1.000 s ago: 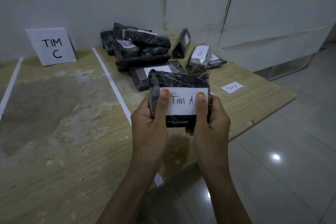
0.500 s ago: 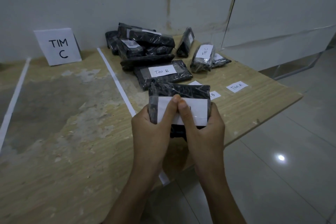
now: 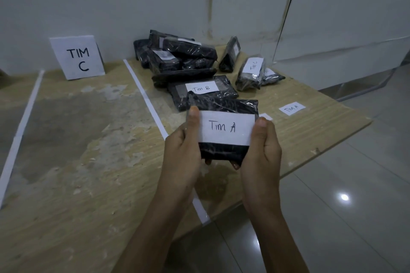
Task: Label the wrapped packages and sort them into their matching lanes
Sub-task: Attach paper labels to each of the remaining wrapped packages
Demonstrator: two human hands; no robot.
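The left grip [image 3: 180, 150] clasps the left edge of 1 wrapped package [image 3: 224, 153], the right grip [image 3: 261, 150] its right edge, thumbs at the ends of its "Tim A" label [image 3: 226, 127]. It hangs just before the pile of packages [image 3: 184, 55] on the bench [image 3: 88, 139].

Thumb positions on the wrapped package [image 3: 221, 152]. Half a second earlier both thumbs meet at the middle of the white label [image 3: 226, 127], hiding its writing. Now the left hand [image 3: 182, 155] has its thumb at the label's left edge and the right hand [image 3: 261, 153] at its right edge, and "Tim A" reads in full.
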